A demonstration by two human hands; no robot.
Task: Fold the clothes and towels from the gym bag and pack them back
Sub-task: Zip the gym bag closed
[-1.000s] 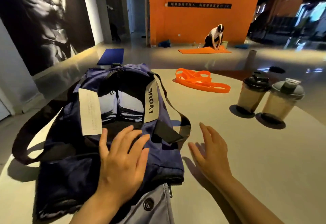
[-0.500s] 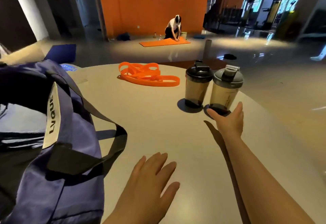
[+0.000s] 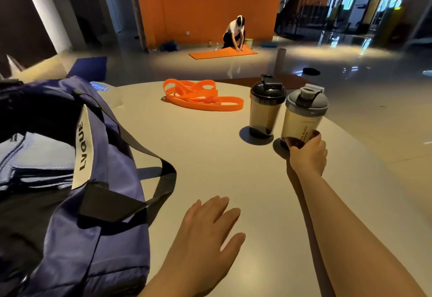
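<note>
Right hand (image 3: 308,154) now around grey-lidded shaker (image 3: 303,115).

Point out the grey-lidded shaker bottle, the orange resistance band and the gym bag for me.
grey-lidded shaker bottle (image 3: 301,119): head view, on its translucent body below the lid.
orange resistance band (image 3: 205,105): head view, on the front loop lying flat.
gym bag (image 3: 112,147): head view, on its blue side panel.
</note>
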